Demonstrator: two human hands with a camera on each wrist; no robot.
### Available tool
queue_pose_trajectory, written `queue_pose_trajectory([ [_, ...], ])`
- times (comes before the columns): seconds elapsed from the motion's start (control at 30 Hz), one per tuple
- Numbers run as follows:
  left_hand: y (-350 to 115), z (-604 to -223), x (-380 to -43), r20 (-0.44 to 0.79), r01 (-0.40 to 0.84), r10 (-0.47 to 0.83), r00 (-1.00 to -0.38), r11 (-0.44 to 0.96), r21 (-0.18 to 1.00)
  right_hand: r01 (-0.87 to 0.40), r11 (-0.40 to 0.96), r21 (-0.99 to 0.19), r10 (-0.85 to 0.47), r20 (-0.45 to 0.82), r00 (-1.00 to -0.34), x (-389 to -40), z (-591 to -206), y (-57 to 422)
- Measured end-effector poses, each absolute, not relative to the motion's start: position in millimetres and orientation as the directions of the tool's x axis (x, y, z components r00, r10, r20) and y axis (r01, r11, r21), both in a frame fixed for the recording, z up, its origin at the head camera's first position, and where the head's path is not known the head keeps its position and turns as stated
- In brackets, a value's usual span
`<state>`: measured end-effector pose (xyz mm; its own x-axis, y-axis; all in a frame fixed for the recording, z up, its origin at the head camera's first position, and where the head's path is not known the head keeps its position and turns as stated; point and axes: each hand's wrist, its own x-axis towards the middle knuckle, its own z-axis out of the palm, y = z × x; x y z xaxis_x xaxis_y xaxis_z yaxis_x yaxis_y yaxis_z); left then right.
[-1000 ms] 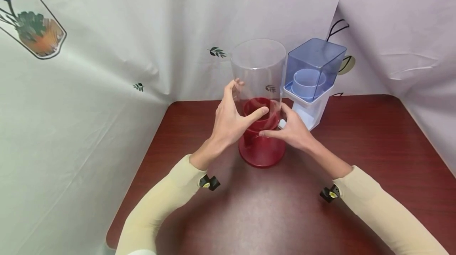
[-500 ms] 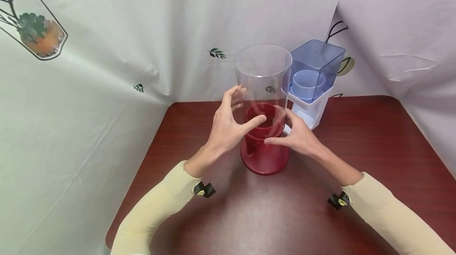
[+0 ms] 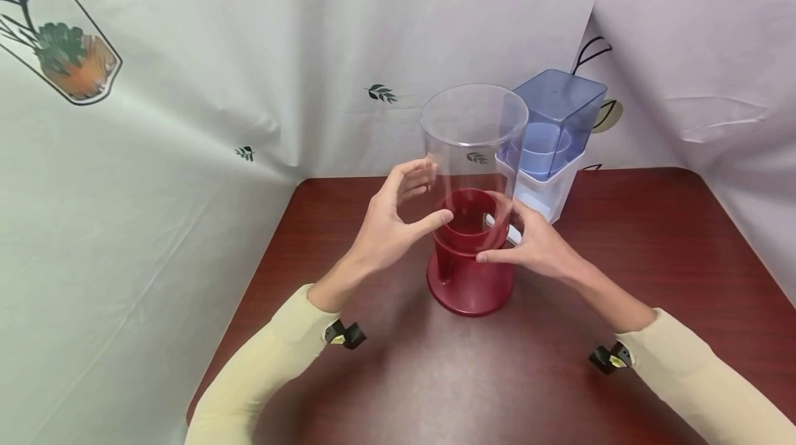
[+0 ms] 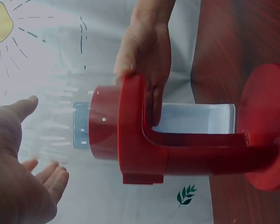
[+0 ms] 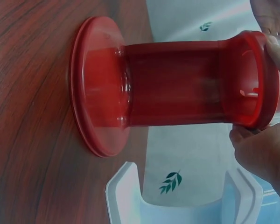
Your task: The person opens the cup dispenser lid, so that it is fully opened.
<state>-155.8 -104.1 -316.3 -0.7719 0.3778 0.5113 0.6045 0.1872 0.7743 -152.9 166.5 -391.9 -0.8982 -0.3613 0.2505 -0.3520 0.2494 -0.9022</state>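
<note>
Desk [image 3: 448, 390]: red wood grain, beneath the red stand [image 3: 474, 293]. Stand: one, upright, clear cylinder [image 3: 469, 117] on top. My right fingers [image 3: 502, 256]: curled round the stand's upper ring. My left fingers [image 3: 407, 168]: spread, left of the stand, beside its cylinder; contact, cannot tell. Blue-and-white container [image 3: 562, 110]: behind the stand, rightward. Printed cloth [image 3: 348, 51]: farthest behind the stand.

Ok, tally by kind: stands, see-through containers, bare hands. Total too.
Stands: 2 (red stand, white stand)
See-through containers: 2 (clear container, blue container)
Bare hands: 2 (left hand, right hand)
Total: 6
</note>
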Motion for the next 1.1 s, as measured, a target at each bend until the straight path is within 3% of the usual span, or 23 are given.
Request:
queue_pose_trajectory([
  [0.5, -115.0, -308.2, -157.2, 0.460, 0.555, 0.483, -0.745, 0.065, 0.829, -0.339, 0.169, -0.925, -0.439, 0.238, -0.866, -149.2, -394.7, 179.6],
  [0.67, -120.8, -313.1, -164.6, 0.433, 0.533, 0.555, -0.710, 0.024, 0.846, -0.334, 0.136, -0.933, -0.459, 0.239, -0.856, -147.8, -391.9, 181.5],
  [1.1, -127.9, -340.4, -185.3, 0.321, 0.475, 0.673, -0.666, 0.051, 0.878, -0.455, 0.030, -0.890, -0.353, 0.417, -0.838, -139.7, -373.5, 183.3],
])
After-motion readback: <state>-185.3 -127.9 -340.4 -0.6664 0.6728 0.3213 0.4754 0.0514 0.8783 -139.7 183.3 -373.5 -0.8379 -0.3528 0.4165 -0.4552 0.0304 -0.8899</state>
